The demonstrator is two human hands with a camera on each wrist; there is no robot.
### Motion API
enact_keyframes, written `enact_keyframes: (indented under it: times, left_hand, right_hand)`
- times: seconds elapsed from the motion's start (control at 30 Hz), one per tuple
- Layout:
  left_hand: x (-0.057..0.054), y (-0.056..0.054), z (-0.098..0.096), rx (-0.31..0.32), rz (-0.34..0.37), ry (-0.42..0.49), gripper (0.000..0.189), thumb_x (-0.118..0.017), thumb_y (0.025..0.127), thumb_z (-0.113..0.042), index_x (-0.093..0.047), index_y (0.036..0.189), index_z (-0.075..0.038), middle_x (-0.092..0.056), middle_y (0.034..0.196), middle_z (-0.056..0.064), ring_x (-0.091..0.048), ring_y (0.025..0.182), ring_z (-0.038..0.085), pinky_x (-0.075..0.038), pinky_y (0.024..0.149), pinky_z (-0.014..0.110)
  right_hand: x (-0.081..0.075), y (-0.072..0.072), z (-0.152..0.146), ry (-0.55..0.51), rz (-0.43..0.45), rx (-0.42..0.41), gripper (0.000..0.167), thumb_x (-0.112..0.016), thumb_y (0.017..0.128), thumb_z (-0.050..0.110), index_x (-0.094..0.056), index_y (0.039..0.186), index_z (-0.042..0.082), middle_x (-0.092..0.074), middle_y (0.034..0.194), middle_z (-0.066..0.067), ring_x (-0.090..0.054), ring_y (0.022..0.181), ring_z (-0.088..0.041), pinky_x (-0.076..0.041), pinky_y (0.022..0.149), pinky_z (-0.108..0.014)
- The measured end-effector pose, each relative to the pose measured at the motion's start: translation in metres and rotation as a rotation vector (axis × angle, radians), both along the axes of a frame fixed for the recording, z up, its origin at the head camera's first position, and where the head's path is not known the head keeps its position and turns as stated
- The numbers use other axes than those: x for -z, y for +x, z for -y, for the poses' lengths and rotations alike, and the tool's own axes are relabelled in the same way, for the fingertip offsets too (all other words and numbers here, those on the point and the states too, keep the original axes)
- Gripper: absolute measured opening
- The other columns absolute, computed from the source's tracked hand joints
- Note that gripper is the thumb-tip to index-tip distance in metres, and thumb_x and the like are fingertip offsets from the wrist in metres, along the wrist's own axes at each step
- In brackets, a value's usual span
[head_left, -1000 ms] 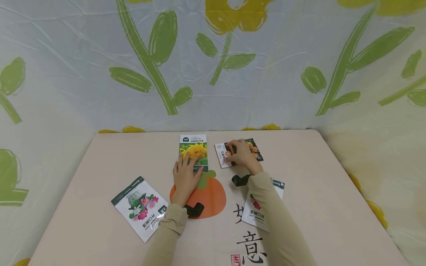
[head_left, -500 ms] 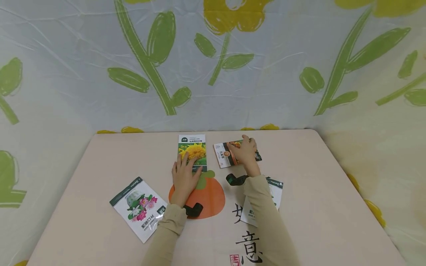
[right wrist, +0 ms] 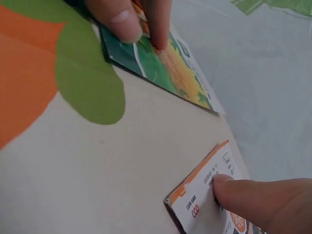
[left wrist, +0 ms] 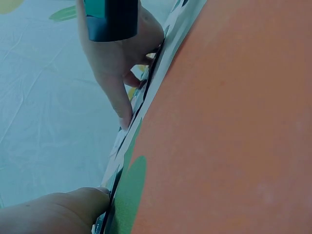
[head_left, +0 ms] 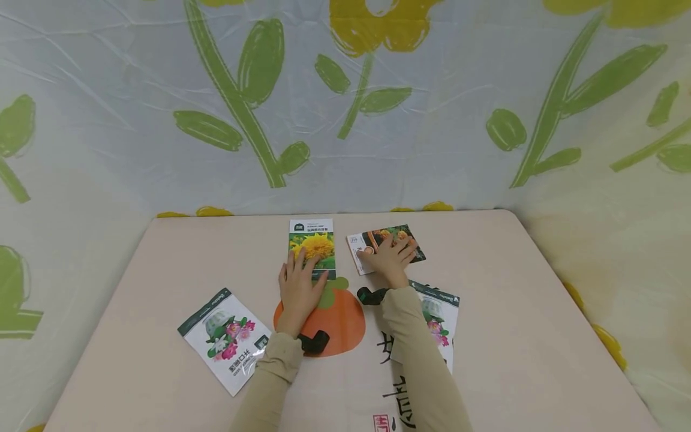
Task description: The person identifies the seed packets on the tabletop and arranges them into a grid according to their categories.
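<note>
Resting with relaxed fingers spread, the left hand [head_left: 302,294] touches a smooth, rectangular yellow-flower packet [head_left: 317,244]; the right hand [head_left: 388,259], fingers likewise extended, lies across an obliquely set, rectangular orange-flower packet [head_left: 373,236] nearby. Both printed packets lie near the pale, matte tabletop's [head_left: 518,324] straight far edge.

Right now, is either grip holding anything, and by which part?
Nothing is held: the left grip rests on the lower part of the yellow-flower packet, the right grip spread over the orange-flower packet.
</note>
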State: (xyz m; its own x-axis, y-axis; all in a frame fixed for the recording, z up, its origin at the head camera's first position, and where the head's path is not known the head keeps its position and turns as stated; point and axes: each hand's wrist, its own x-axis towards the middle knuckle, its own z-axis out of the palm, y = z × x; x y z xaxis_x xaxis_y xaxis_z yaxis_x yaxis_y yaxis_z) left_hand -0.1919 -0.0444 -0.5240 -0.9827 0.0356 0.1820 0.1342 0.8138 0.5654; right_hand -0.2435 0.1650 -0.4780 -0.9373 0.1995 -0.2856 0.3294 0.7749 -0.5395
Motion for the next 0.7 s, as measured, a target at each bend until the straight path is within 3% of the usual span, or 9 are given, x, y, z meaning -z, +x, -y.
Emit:
enact_keyframes:
  times: [0.23, 0.7]
  left_hand:
    - [0.001, 0.0, 0.001, -0.003, -0.006, -0.003, 0.045, -0.063, 0.096, -0.038, -0.06, 0.136, -0.016, -0.034, 0.157, 0.015, -0.016, 0.148, 0.04, -0.017, 0.115, 0.062]
    - [0.001, 0.0, 0.001, 0.001, -0.008, -0.006, 0.045, -0.063, 0.096, -0.039, -0.06, 0.136, -0.017, -0.034, 0.158, 0.014, -0.016, 0.148, 0.038, -0.017, 0.115, 0.06]
  right_hand:
    - [0.0, -0.005, -0.003, 0.013, 0.028, -0.05, 0.106, -0.063, 0.09, 0.053, -0.002, 0.157, -0.001, 0.022, 0.155, -0.035, 0.026, 0.14, -0.053, 0.012, 0.113, -0.064]
    - [-0.009, -0.014, -0.015, 0.074, 0.079, -0.253, 0.103, -0.063, 0.092, 0.052, -0.004, 0.158, -0.001, 0.018, 0.156, -0.035, 0.022, 0.141, -0.054, 0.005, 0.114, -0.067]
